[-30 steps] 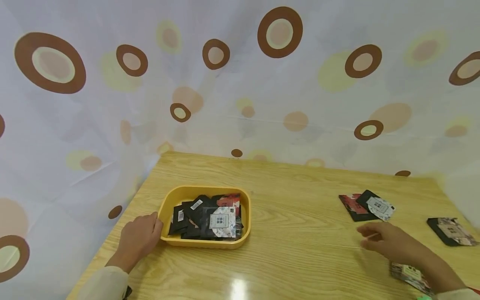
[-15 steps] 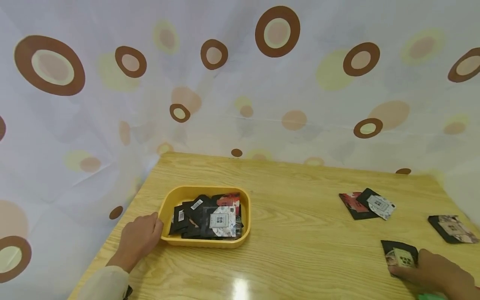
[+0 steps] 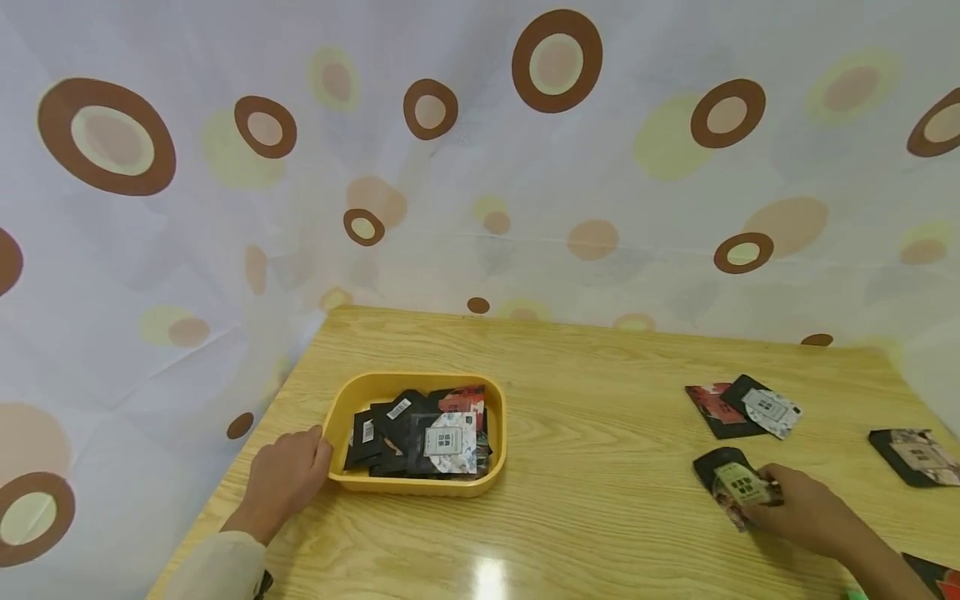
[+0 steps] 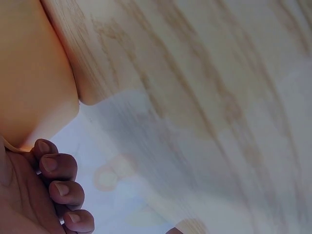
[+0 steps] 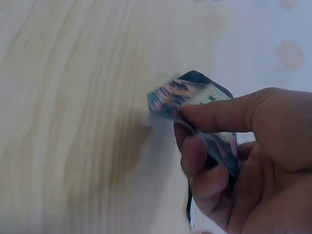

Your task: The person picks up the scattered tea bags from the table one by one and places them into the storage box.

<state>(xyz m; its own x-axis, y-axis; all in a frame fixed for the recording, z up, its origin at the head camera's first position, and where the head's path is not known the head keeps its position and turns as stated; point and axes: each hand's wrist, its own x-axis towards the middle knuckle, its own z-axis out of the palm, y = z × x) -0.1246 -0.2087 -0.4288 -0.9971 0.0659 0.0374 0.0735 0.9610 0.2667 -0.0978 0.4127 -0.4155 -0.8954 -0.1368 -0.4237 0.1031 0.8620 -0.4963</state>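
Observation:
My left hand (image 3: 288,475) holds the left edge of a yellow plastic basket (image 3: 491,477); in the left wrist view its fingers (image 4: 68,193) curl beside the basket wall (image 4: 36,73). Several small flat sachets, black with printed fronts, fill the basket, a white-patterned sachet (image 3: 444,442) on top. Over the right part of the table my right hand (image 3: 802,510) pinches a black sachet with a pale yellow label (image 3: 738,483). In the right wrist view that sachet (image 5: 170,100) bends between thumb and fingers, partly hidden by them.
On the wooden table (image 3: 600,467), a red-and-black sachet (image 3: 716,406) lies partly under a white-and-black sachet (image 3: 768,408). A brownish sachet (image 3: 918,456) lies farther right, another red-and-black one (image 3: 933,573) at the lower right corner. A patterned curtain (image 3: 555,192) hangs behind.
My right hand has picked up the yellow-labelled sachet from the lower right and carried it leftward and up in view. The left hand stays at the basket.

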